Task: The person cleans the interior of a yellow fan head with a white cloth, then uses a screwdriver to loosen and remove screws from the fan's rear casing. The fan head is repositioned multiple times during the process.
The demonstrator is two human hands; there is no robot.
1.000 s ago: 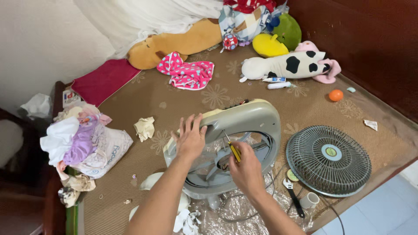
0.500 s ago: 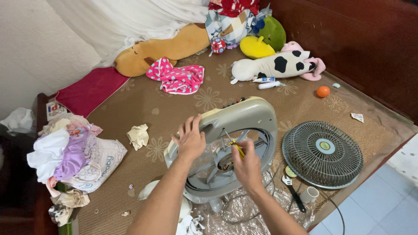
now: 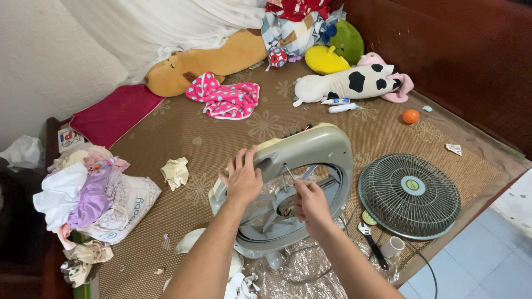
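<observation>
- The grey box fan housing (image 3: pixel 310 152) stands tilted on the brown woven mat (image 3: pixel 221 138), near the mat's front edge.
- Left hand (image 3: pixel 244 177): fingers curled over the housing's upper left rim, steadying it.
- Right hand (image 3: pixel 311 206): fingers clenched around a thin tool, apparently a screwdriver, its tip set at the hub inside the housing.
- Step in hand, as judged: working a fastener at the fan's hub. The next move calls for a firm hold on the rim and a square tool tip.
- The detached round grille (image 3: pixel 409 195) lies flat just right of the housing.
- Hard to make out: the tool's handle is hidden in the fist; the fastener and blades are blurred; the housing's base is cut off behind the forearms.
</observation>
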